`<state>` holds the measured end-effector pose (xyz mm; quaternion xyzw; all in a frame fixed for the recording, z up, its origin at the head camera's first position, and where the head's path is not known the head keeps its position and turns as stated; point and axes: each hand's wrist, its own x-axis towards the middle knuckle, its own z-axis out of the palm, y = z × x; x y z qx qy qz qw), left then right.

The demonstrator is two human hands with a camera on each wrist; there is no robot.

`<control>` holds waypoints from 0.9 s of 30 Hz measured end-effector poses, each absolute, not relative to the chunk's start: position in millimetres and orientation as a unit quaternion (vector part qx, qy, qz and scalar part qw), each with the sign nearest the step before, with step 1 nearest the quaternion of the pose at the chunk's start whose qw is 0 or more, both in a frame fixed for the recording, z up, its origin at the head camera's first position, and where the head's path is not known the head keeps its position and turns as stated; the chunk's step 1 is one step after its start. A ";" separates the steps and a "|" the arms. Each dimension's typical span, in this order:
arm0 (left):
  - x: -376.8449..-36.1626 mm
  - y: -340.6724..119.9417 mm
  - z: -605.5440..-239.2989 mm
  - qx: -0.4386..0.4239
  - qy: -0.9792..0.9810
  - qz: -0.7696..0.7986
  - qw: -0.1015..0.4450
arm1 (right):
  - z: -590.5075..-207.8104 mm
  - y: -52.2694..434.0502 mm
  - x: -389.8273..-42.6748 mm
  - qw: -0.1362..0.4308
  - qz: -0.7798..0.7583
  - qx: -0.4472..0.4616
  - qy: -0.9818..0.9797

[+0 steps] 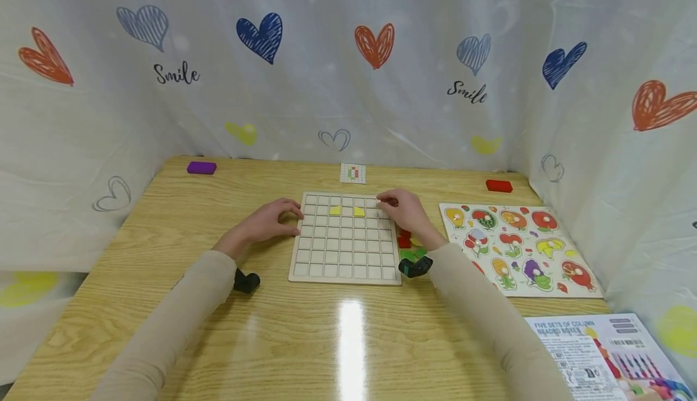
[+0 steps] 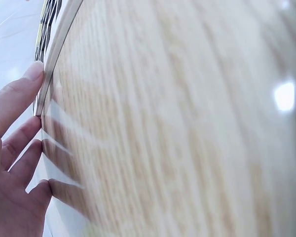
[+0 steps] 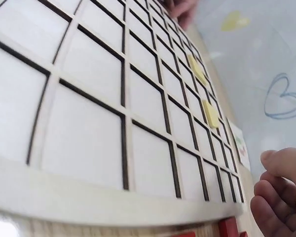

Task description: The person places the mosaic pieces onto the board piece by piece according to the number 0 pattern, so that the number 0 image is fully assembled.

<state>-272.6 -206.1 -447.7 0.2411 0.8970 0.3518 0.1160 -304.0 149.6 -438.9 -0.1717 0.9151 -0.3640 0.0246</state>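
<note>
A pale wooden grid board [image 1: 345,250] lies in the middle of the table. Two yellow pieces [image 1: 334,210] [image 1: 359,211] sit side by side in its second row, also seen as yellow pieces [image 3: 210,113] in the right wrist view. My left hand [image 1: 288,215] touches the board's left edge, its fingers [image 2: 19,94] lying straight against the rim. My right hand [image 1: 388,199] rests at the board's far right corner with fingers [image 3: 281,197] loosely curled; nothing shows between them. Loose red, green and yellow pieces [image 1: 406,244] lie under my right wrist.
A flower peg puzzle [image 1: 517,247] lies right of the board, with a printed leaflet [image 1: 599,352] at the near right. A small pattern card [image 1: 353,173] sits behind the board. A purple block [image 1: 201,167] and a red block [image 1: 499,185] lie at the far corners. A heart-print curtain surrounds the table.
</note>
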 end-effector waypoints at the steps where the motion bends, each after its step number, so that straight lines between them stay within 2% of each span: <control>1: -272.4 -206.1 -447.4 0.241 0.897 0.352 0.116 | -438.3 154.9 -305.4 0.021 -0.368 -0.162 0.916; 6: -271.8 -205.9 -446.1 0.240 0.896 0.355 0.119 | -436.0 182.3 -311.5 0.015 -0.393 -0.110 0.913; 12: -271.5 -205.8 -445.9 0.241 0.894 0.357 0.122 | -436.6 207.5 -315.1 0.036 -0.391 -0.059 0.918; 27: -271.5 -205.5 -446.2 0.234 0.897 0.353 0.124 | -447.1 213.9 -317.8 0.064 -0.351 -0.120 0.927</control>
